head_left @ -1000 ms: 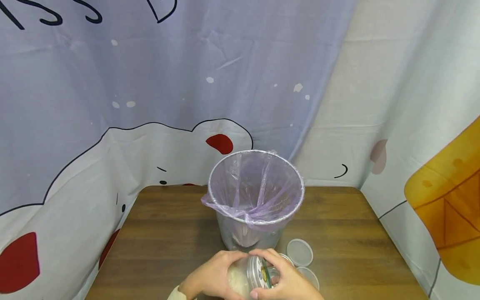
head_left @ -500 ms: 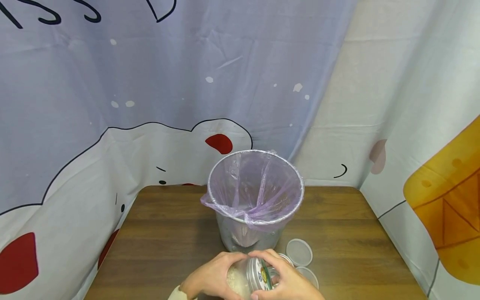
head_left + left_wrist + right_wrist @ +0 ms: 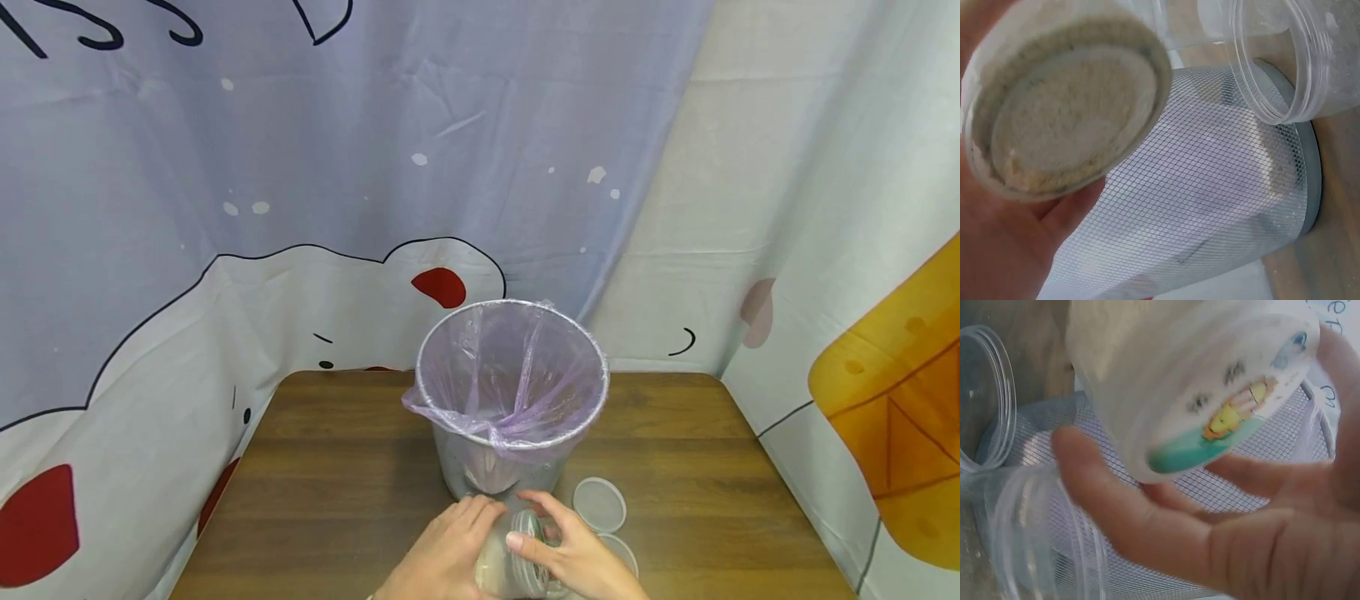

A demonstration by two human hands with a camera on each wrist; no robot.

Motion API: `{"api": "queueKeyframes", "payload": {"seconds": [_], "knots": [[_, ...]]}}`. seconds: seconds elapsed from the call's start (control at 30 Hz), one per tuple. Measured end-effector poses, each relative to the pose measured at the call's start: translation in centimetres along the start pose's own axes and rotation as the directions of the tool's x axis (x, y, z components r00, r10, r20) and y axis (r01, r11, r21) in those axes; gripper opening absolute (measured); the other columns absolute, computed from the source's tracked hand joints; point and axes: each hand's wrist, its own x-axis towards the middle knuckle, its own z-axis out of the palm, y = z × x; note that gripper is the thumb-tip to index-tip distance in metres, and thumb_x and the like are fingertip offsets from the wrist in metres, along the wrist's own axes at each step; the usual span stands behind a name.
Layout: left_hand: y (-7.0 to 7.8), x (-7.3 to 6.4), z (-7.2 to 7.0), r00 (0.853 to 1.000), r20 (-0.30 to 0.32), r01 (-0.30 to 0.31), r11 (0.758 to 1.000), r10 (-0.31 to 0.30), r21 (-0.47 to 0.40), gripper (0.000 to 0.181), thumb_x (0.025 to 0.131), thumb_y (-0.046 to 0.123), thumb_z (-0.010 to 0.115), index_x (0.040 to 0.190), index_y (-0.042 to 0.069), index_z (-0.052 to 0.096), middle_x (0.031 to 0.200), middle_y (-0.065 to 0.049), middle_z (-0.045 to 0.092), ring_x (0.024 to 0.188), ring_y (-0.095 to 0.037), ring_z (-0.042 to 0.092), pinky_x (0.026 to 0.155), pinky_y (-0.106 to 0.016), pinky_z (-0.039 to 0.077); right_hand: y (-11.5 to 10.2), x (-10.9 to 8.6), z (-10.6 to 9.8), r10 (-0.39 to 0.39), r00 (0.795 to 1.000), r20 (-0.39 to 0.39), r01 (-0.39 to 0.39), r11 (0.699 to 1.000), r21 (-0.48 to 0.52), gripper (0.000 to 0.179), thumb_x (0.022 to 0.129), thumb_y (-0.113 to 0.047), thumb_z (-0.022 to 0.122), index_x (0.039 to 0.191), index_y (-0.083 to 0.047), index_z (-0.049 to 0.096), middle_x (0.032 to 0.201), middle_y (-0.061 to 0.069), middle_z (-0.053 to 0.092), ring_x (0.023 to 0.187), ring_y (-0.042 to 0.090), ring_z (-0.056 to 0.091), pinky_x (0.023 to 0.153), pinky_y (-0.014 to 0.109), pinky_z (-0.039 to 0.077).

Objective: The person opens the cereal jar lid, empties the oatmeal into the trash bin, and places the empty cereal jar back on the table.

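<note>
My left hand (image 3: 442, 554) grips a clear plastic jar (image 3: 491, 568) of pale, grainy stuff, tipped on its side. In the left wrist view, the round jar bottom (image 3: 1075, 119) faces the camera. The screw lid (image 3: 1229, 425) carries a white, green and yellow cartoon picture and sits on the jar's right end. My right hand (image 3: 573, 554) is spread loosely around this lid. In the right wrist view its thumb (image 3: 1110, 494) stands off the lid's edge; whether the other fingers touch the lid is blurred.
A mesh bin (image 3: 491, 471) with a purple liner (image 3: 517, 417) stands on the wooden table (image 3: 337, 467) just beyond my hands. Two flat discs, one frosted disc (image 3: 600, 505) and another disc (image 3: 619, 554), lie to the right. Clear open jars (image 3: 1300, 62) stand near the bin.
My right hand has loosened from its close grip on the lid and spread its fingers. The jar has shifted slightly right and turned, so the lid's picture faces away in the head view.
</note>
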Motion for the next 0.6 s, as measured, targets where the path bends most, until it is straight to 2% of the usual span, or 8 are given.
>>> {"api": "queueKeyframes", "payload": {"seconds": [0.13,0.27,0.43,0.53,0.6], "knots": [[0.3,0.2,0.4,0.995,-0.098,-0.007,0.989,0.022,0.149,0.097,0.043,0.063,0.078,0.116,0.005,0.049,0.105,-0.001,0.052,0.090,-0.013,0.051,0.080,-0.026,0.047,0.2,0.3,0.1,0.046,0.999,0.005,-0.046,0.994,0.104,0.061,0.090,-0.035,0.054,0.140,-0.010,0.030,0.129,0.028,0.031,0.094,0.031,0.057,0.060,0.039,0.054],[0.4,0.3,0.9,0.986,-0.168,0.012,0.977,0.025,0.215,0.097,0.035,0.054,0.081,0.112,0.005,0.051,0.103,-0.004,0.052,0.089,-0.016,0.051,0.077,-0.028,0.048,0.2,0.4,0.2,0.061,0.998,0.012,-0.062,0.981,0.185,0.064,0.089,-0.033,0.057,0.139,-0.006,0.028,0.125,0.027,0.029,0.092,0.028,0.057,0.060,0.039,0.055],[0.5,0.3,1.2,0.977,-0.213,0.024,0.976,0.024,0.218,0.094,0.033,0.050,0.081,0.111,0.005,0.051,0.101,-0.005,0.053,0.089,-0.017,0.053,0.076,-0.029,0.049,0.2,0.4,0.2,0.054,0.998,0.017,-0.057,0.973,0.225,0.063,0.086,-0.030,0.061,0.137,-0.005,0.031,0.125,0.029,0.030,0.097,0.031,0.056,0.062,0.039,0.055],[0.5,0.2,1.0,0.980,-0.197,0.031,0.984,0.004,0.175,0.093,0.035,0.050,0.081,0.111,0.006,0.051,0.102,-0.004,0.053,0.090,-0.017,0.053,0.078,-0.029,0.049,0.1,0.5,0.2,0.042,0.999,0.028,-0.048,0.971,0.235,0.063,0.086,-0.029,0.062,0.135,-0.005,0.032,0.124,0.028,0.034,0.098,0.032,0.057,0.063,0.038,0.054],[0.4,0.2,0.7,0.987,-0.159,0.045,0.991,-0.025,0.126,0.091,0.038,0.050,0.082,0.113,0.007,0.051,0.104,-0.002,0.053,0.092,-0.015,0.053,0.080,-0.029,0.049,0.1,0.5,0.3,0.034,0.999,0.029,-0.040,0.973,0.226,0.063,0.085,-0.029,0.063,0.135,-0.005,0.032,0.124,0.027,0.035,0.100,0.034,0.056,0.065,0.039,0.055]]}}
